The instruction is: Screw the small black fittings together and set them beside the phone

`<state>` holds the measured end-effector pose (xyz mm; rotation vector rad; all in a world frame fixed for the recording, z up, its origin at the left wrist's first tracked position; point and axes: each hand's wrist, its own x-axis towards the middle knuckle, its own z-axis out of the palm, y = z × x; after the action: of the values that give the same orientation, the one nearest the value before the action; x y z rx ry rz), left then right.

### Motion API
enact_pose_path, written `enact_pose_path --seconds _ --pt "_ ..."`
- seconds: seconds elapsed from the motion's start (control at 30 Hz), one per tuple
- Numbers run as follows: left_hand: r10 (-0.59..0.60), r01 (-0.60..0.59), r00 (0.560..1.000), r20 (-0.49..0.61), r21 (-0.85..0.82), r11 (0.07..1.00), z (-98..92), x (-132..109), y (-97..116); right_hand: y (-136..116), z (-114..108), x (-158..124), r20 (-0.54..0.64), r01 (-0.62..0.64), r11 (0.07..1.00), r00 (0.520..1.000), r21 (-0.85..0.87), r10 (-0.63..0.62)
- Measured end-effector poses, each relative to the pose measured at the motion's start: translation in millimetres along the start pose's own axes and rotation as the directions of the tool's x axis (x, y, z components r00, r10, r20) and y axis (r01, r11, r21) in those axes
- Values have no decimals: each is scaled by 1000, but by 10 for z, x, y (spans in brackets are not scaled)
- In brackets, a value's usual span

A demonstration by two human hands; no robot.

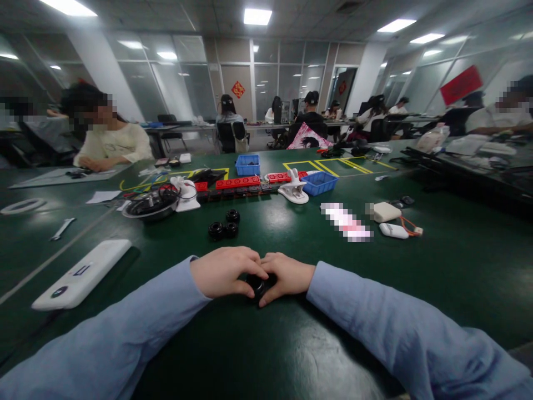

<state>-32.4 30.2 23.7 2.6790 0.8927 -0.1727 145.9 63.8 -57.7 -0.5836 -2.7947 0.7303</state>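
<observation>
My left hand [225, 272] and my right hand [287, 275] meet on the green table [416, 289] just in front of me. Both are closed around a small black round part [258, 286], which is mostly hidden by the fingers. Light blue sleeves cover both forearms. Farther out lie three more black round parts [224, 226] in a loose cluster. Behind them runs a row of red and black blocks [237, 184].
A white flat device [81, 275] lies at the left, with a bowl of cables [152, 204] beyond it. Two blue baskets [320, 182] and a white clip [293, 189] sit mid-table. White small devices [391, 222] lie at right. Other people sit at the surrounding tables.
</observation>
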Motion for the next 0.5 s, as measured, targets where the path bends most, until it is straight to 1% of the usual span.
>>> enact_pose_path --seconds 0.27,0.5 --pt "-37 38 999 -25 52 998 16 -24 43 -19 -3 0 0 -17 1000 1000 -9 17" --pt "-49 57 997 -59 137 989 17 -25 137 -37 -16 13 18 -17 999 1000 -42 18"
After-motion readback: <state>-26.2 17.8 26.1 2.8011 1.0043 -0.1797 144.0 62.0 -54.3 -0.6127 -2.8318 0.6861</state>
